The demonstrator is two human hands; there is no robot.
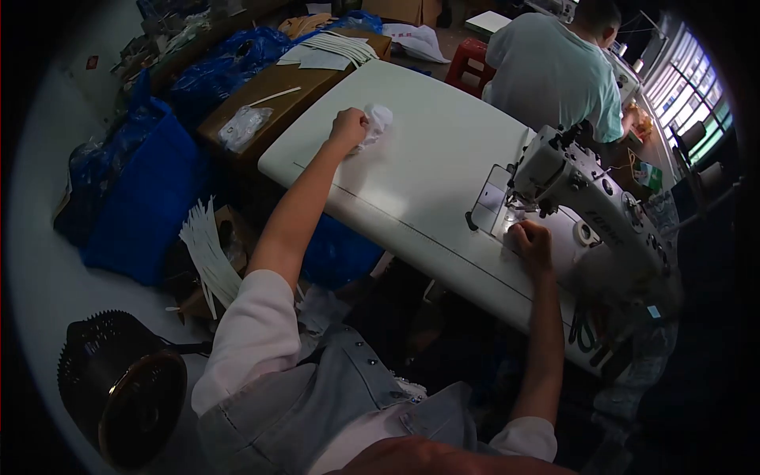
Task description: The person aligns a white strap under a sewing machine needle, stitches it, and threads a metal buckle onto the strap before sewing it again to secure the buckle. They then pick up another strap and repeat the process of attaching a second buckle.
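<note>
Cloth (378, 123) work at the sewing machine (590, 190), right of frame, appears to be the step in hand; next move likely calls for a firm L hand (347, 131) and a careful R hand (534, 244). L hand, upper ctr, is clenched on the white cloth atop the table (451, 142), reaching well out. R hand, right of ctr, curls in by the machine; can't tell if it's holding anything.
</note>
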